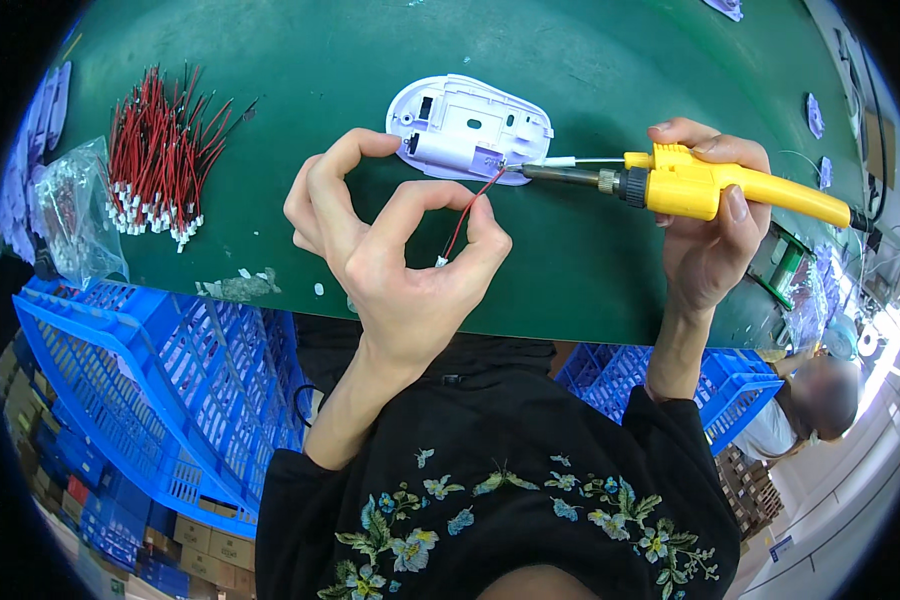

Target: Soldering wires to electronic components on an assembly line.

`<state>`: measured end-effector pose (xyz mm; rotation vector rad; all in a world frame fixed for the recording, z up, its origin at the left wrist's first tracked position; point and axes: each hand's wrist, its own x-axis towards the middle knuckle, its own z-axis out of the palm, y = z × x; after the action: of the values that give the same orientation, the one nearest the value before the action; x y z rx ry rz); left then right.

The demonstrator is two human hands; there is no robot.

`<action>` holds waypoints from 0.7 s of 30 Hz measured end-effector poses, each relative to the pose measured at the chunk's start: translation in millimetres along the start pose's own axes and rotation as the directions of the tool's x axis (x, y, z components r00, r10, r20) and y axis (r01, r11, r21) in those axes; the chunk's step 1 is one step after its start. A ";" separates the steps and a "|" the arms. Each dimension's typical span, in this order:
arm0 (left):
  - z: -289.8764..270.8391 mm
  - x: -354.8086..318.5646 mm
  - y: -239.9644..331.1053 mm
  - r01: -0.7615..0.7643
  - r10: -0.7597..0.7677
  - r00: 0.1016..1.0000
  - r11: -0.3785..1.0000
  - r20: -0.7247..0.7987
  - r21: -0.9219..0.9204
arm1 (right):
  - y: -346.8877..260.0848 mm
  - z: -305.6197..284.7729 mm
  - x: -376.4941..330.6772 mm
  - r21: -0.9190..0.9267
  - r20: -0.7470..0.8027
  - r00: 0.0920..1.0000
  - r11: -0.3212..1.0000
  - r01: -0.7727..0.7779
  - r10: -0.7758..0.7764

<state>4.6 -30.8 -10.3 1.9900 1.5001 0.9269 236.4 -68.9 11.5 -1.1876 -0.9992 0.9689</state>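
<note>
A white oval plastic housing (467, 130) lies on the green table (310, 60), its moulded inner side facing up. My left hand (400, 230) pinches a short red and black wire lead (459, 228) between thumb and forefinger. The lead has a small white connector at its lower end, and its other end reaches the housing's lower right part. My right hand (715, 210) is closed around a yellow soldering gun (690, 183) with a feed tube. The gun's tip meets the housing beside the wire end; whether it touches the wire is too small to tell.
On the left lie a pile of red and black wire leads (160, 160) and a clear plastic bag (75, 215). Blue crates (160, 360) stand below the table edge. A green-framed solder spool (788, 270) sits at the right. Another person (805, 400) is further off at the right.
</note>
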 end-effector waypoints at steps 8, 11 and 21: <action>0.5 0.4 2.0 0.002 -0.002 1.000 1.000 0.000 0.004 | -1.9 0.0 -1.0 -0.018 -0.007 1.000 1.000 0.015 -0.016; 0.6 0.0 1.2 -0.001 0.001 1.000 1.000 0.003 -0.001 | -1.9 0.4 -1.4 -0.021 -0.017 1.000 1.000 0.017 -0.017; 1.2 0.2 0.8 -0.003 0.003 1.000 1.000 0.002 -0.003 | -1.8 -0.4 -1.9 -0.018 -0.019 1.000 1.000 0.019 -0.019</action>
<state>6.1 -30.9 -10.4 1.9910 1.4944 0.9273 236.3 -71.0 13.1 -1.1981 -1.0038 0.9339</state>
